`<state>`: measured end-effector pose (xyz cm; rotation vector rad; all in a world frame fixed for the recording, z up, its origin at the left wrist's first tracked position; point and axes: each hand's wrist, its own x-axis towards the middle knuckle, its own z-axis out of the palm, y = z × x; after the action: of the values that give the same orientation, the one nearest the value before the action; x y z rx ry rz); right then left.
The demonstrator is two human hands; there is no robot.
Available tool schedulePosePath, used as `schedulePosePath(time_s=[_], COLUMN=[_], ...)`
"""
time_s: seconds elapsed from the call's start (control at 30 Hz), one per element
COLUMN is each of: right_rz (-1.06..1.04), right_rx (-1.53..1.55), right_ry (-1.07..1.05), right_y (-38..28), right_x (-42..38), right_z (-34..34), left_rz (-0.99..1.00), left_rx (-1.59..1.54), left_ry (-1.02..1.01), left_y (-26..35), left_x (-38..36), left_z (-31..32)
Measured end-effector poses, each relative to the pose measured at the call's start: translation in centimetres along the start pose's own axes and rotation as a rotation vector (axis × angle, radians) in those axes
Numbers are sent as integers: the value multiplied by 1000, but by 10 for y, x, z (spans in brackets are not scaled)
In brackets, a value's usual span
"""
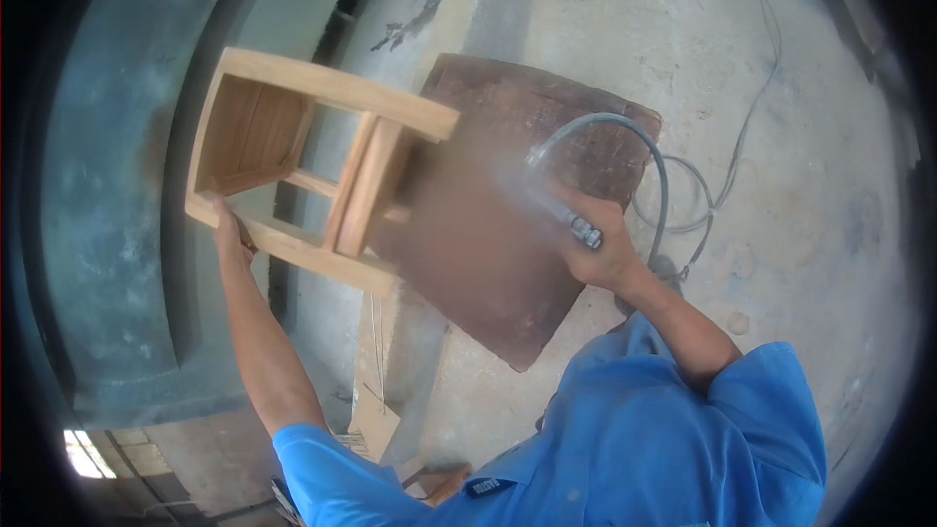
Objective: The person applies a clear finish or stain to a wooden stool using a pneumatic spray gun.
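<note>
A light wooden frame (356, 185), like a small stool or cabinet frame, is held up at the left, tilted. My left hand (231, 231) grips its lower left edge, fingers closed around the rail. To the right, my right hand (600, 239) is closed around a spray gun (578, 224) with a grey hose (656, 151) looping from it. The gun points left toward the frame, and a hazy mist hangs between them. Below lies a dark brown board (517, 332).
A grey concrete floor (800, 263) surrounds the board. Thin cable or hose loops (727, 195) lie at the right. A large greenish curved surface (117, 166) stands at the left. A tag-like piece of cardboard (375, 422) is near the bottom.
</note>
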<state>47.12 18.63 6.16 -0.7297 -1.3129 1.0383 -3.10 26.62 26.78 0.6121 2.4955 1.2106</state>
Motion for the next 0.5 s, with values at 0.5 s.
schedulePosePath(time_s=[0.5], right_rz=[156], right_rx=[173], right_ry=[-25], right_y=[77], right_x=[4], right_z=[57], left_rz=[153], left_rx=[-108], left_ry=[100], left_y=[-47], left_x=[52], left_z=[28])
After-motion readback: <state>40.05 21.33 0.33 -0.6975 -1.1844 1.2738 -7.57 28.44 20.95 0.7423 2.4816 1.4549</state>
